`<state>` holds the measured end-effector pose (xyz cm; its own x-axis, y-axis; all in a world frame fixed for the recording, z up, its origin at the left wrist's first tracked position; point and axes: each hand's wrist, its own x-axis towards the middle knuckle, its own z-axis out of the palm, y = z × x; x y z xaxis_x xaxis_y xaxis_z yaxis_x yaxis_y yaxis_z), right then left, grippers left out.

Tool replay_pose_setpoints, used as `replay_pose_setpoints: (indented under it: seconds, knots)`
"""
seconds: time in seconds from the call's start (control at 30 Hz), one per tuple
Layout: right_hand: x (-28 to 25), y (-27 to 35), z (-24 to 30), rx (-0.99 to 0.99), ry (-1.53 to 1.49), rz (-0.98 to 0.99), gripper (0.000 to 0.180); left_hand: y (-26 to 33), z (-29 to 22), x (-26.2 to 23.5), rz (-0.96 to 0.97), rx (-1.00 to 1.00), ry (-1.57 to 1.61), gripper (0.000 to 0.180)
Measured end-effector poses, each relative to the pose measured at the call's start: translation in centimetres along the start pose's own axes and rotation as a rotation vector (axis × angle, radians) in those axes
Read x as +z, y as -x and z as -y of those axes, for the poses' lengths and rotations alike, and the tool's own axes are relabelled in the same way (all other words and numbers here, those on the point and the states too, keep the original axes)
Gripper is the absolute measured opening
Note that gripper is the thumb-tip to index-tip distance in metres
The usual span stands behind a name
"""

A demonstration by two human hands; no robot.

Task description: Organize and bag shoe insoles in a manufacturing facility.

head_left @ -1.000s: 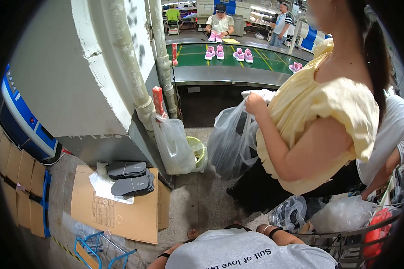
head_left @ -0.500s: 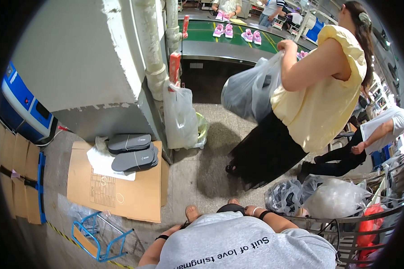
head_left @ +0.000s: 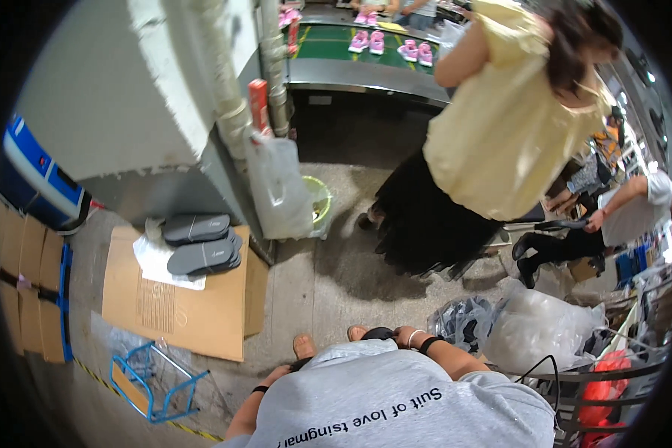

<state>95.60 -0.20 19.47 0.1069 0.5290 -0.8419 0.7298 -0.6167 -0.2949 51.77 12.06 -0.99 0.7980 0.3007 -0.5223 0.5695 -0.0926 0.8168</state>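
My right hand (head_left: 405,337), with a white band and a black band at the wrist, is closed at the edge of a black rounded thing (head_left: 378,333) whose kind I cannot make out. Low on the other side, my left hand (head_left: 281,374) is beside the hem of my grey shirt (head_left: 366,396). Its fingers are mostly hidden, and a bit of something dark shows by them. Past the hem are my feet in open footwear (head_left: 304,345).
Grey insoles (head_left: 205,255) lie stacked on a cardboard box (head_left: 194,317), left, near a blue-framed stool (head_left: 157,382). Ahead, a person in yellow (head_left: 500,127) stands by a green conveyor (head_left: 328,45) carrying pink shoes (head_left: 367,42). Plastic bags (head_left: 541,328) fill a rack at right.
My view has shifted slightly. The person in yellow has turned toward the conveyor, and the clear bag they held is now mostly hidden. My hands stay low near the shirt hem.
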Motion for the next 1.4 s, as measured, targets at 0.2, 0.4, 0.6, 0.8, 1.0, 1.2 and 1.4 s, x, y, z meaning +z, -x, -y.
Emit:
replay_pose_setpoints:
  seconds: [0.2,0.4,0.6,0.8,1.0,1.2,1.4]
  knots:
    - [-1.1,-1.2,-5.7,0.034,-0.195,-0.075,0.038,-2.1,-18.4,-4.6,0.079,-0.379,-0.135,0.035]
    - [-2.4,-1.7,-7.8,0.03,-0.151,-0.035,0.038,-3.4,-24.8,-5.7,-0.113,-0.574,0.157,0.038]
    - [-2.4,-1.3,-10.4,0.062,-0.166,-0.047,0.04,-3.4,-36.7,-4.6,-0.101,-0.703,-0.046,0.044]
    - [-2.4,-0.6,-10.0,0.004,-0.14,-0.029,0.04,-2.7,-24.4,-2.0,-0.065,-0.634,0.283,0.053]
    - [-2.8,-1.9,-12.8,-0.053,-0.086,-0.019,0.038,-2.9,-29.2,-0.9,-0.229,-0.19,0.08,0.043]
    - [-4.3,-4.6,-10.9,-0.158,0.01,0.078,0.035,-0.3,-26.0,1.7,-0.164,-0.553,-0.037,0.062]
    - [-6.1,-6.9,-6.7,-0.221,0.122,0.148,0.035,4.9,-27.7,5.7,-0.297,-0.753,0.171,0.053]
